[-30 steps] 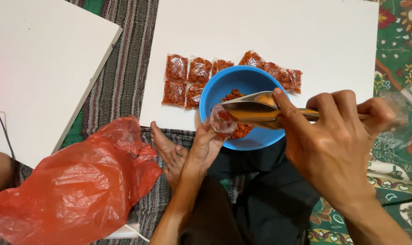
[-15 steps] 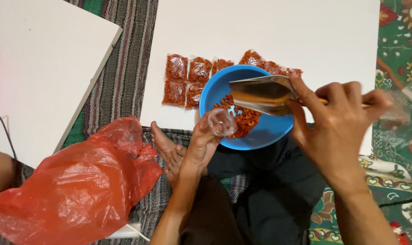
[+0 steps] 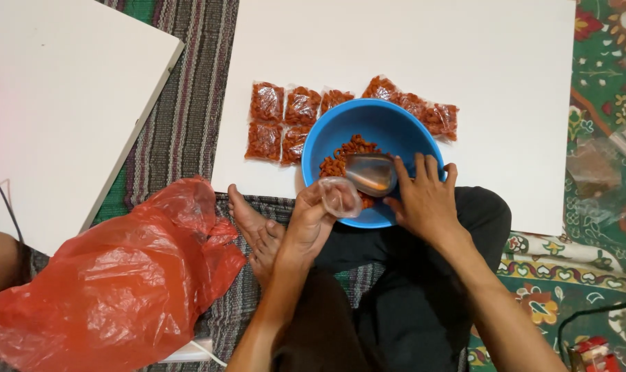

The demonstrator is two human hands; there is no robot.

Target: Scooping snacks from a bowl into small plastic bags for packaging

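A blue bowl (image 3: 382, 118) with orange-red snack pieces (image 3: 340, 157) sits at the near edge of a white board (image 3: 409, 48). My left hand (image 3: 306, 227) holds a small clear plastic bag (image 3: 340, 196) open at the bowl's near rim. My right hand (image 3: 423, 200) grips a metal spoon (image 3: 371, 173), its scoop down in the snack pieces right beside the bag's mouth. Several filled snack packets (image 3: 285, 120) lie in rows on the board to the left of and behind the bowl.
A crumpled red plastic bag (image 3: 113, 275) lies at lower left on a striped mat. Another white board (image 3: 58, 103) is at the left. My bare foot (image 3: 254, 227) rests under the left hand. Clear empty bags (image 3: 602, 165) lie on the patterned cloth at right.
My right hand came down from above the bowl and lowered the spoon into the snack pieces. The left hand kept the clear bag at the bowl's rim.
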